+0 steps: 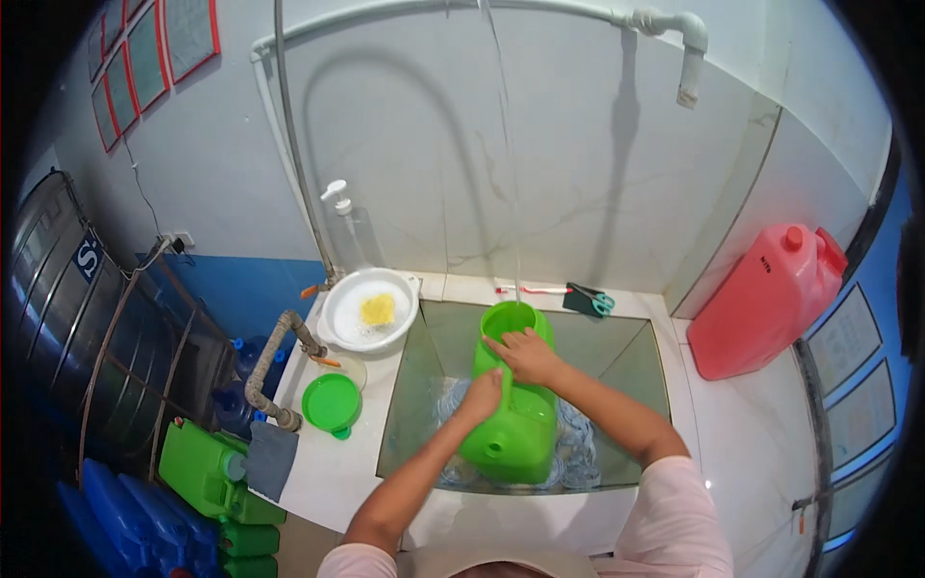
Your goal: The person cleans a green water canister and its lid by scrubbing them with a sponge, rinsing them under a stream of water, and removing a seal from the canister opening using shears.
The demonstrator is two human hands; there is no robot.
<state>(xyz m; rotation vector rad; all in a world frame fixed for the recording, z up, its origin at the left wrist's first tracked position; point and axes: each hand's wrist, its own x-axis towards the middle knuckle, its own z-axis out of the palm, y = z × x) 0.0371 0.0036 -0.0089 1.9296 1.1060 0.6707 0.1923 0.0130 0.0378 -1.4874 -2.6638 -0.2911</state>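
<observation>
A green plastic jug with a wide round mouth stands tilted in the glass-walled sink. A thin stream of water falls from above to its mouth. My left hand is closed around the jug's handle. My right hand lies across the jug's neck just below the mouth, its fingers spread and touching the plastic. A small round hole shows low on the jug. Under and beside it, clear bluish crumpled-looking things lie on the sink bottom; I cannot tell their kind.
A white basin holds suds and a yellow sponge, with a pump bottle behind. A green round lid-like piece lies left. Scissors and a toothbrush lie behind the sink. A red jug stands right, green jugs left.
</observation>
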